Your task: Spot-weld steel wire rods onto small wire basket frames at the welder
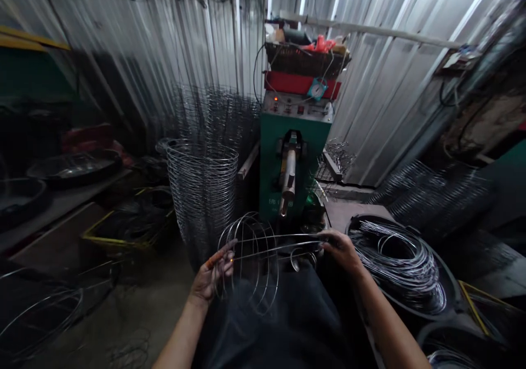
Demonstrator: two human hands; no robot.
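A round wire frame [257, 306] of thin shiny hoops and ribs lies over my lap, in front of the machine. My left hand [213, 273] is closed on its left side, with something orange around one finger. Two long, nearly parallel wires [287, 237] run from the left hand across the hoops to the right. Their right ends are pinched by my right hand [340, 251]. Whether these wires are joined to the hoops I cannot tell. A small orange glow shows at the left fingertips. Above the wires juts the metal electrode arm [289, 174] of a green machine [271, 161].
Nested wire baskets [201, 188] form a tall stack left of the machine. On the right, a black tub [450, 281] holds a bundle of bent wires [415, 267]. A yellow-edged crate [98, 237] stands on the left floor. Clutter fills a basket [306, 59] atop the machine.
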